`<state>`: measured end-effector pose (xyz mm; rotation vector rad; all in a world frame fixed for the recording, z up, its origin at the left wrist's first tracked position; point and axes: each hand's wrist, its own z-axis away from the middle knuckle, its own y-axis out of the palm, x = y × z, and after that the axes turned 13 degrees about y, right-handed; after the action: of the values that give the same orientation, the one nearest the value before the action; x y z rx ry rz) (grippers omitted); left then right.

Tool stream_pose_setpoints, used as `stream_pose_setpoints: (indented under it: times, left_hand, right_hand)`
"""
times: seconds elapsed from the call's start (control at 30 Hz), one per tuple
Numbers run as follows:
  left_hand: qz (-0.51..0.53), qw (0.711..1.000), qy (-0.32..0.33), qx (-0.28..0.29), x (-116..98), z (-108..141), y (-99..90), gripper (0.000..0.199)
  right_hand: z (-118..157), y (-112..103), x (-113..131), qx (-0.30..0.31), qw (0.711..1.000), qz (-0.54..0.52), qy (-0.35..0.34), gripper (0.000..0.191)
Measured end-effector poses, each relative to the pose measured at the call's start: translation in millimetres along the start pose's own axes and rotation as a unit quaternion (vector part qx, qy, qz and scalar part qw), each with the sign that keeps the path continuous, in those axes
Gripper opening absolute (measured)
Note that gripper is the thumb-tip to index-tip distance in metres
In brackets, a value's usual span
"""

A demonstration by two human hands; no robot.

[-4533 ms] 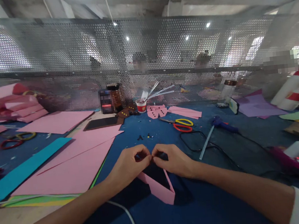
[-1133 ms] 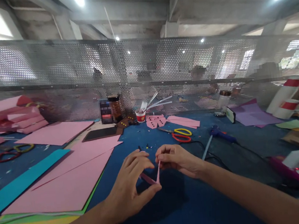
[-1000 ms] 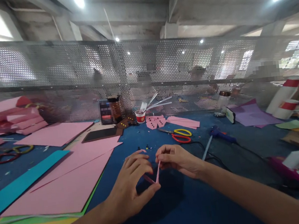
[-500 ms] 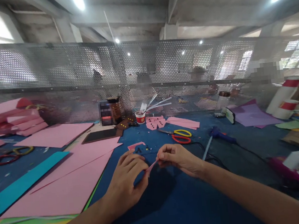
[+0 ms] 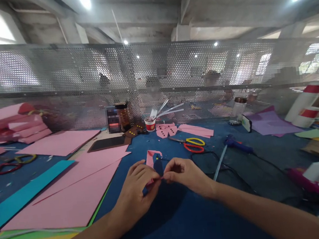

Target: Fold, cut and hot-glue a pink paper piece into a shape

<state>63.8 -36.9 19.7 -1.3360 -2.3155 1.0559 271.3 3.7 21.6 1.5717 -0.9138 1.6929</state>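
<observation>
A folded pink paper strip (image 5: pixel 150 157) bends up behind my fingers, and part of it is hidden by my left hand. My left hand (image 5: pixel 138 186) is closed on the strip, thumb and fingers pinching it low over the blue tabletop. The fingertips of my right hand (image 5: pixel 186 176) pinch the strip's near end, almost touching my left fingertips. Beyond my hands lie scissors (image 5: pixel 194 143) with red and yellow handles. Small dark bits by the strip are too small to name.
Pink paper sheets (image 5: pixel 67 192) and a teal strip (image 5: pixel 30 195) cover the left side. A blue glue gun (image 5: pixel 238 145) with its cord lies right of my hands. Behind stand a paper cup (image 5: pixel 150 125) of clear sticks and a perforated metal screen (image 5: pixel 171 70). A magenta device (image 5: pixel 317 186) sits far right.
My hands have drawn closer together, the right one moving slightly down and left. The pink strip now stands up in a bend behind my left fingers.
</observation>
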Motion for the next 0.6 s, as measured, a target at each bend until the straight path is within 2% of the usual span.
stream_pose_setpoints:
  times: [0.13, 0.27, 0.6]
  left_hand:
    - [0.005, 1.000, -0.006, 0.003, -0.7, 0.4, -0.7, 0.007]
    - [0.020, 1.000, -0.017, 0.003, -1.4, -0.3, -1.0, 0.008]
    - [0.040, 0.999, -0.029, -0.023, -0.1, 1.2, 2.9, 0.009]
  right_hand:
    - [-0.7, -0.8, -0.3, -0.011, 1.000, 0.001, 0.011, 0.026]
    - [1.0, 1.7, 1.9, 0.003, 1.000, 0.001, 0.022, 0.027]
    - [-0.1, 1.3, -0.9, 0.012, 1.000, 0.003, 0.016, 0.026]
